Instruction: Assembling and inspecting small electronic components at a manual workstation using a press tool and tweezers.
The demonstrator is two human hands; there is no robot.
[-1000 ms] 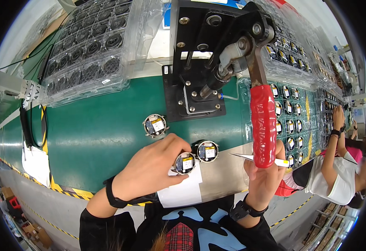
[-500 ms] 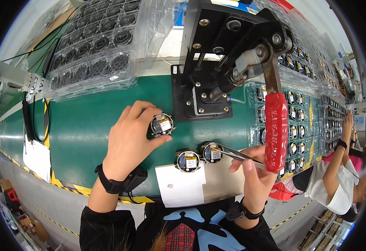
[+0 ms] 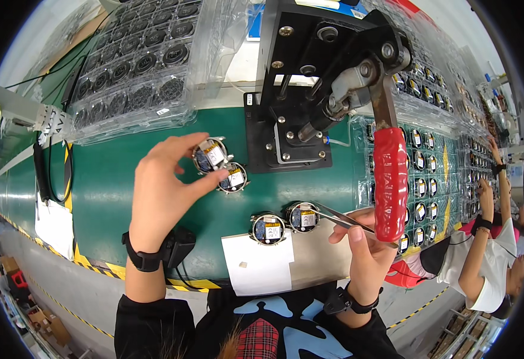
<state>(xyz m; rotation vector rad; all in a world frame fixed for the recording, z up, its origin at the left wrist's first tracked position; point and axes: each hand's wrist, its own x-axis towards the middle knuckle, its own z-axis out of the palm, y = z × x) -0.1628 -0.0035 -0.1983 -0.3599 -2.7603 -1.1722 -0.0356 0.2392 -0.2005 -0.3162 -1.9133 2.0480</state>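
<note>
My left hand [image 3: 163, 185] pinches a round watch module [image 3: 210, 154] between thumb and fingers. It has a metal rim, a white label and a dark circuit board, and looks tilted. Right beside it, by the thumb tip, a second watch module [image 3: 234, 178] lies on the green mat. My right hand [image 3: 366, 242] is closed on metal tweezers [image 3: 348, 222], whose tips reach the edge of a third module [image 3: 303, 216]. Another like it [image 3: 268, 228] sits just to the left, by the upper edge of a white paper [image 3: 259, 269].
A black press [image 3: 289, 128] with a red-handled lever [image 3: 390, 185] rises above my right hand. Clear trays of round parts [image 3: 133, 72] stand at the far left; trays of modules [image 3: 420, 188] line the right. A co-worker's arm [image 3: 480, 239] is at the far right.
My left hand has shifted left and now holds a module that was not visible before, beside the one it was touching. The right hand and tweezers stay nearly still.
</note>
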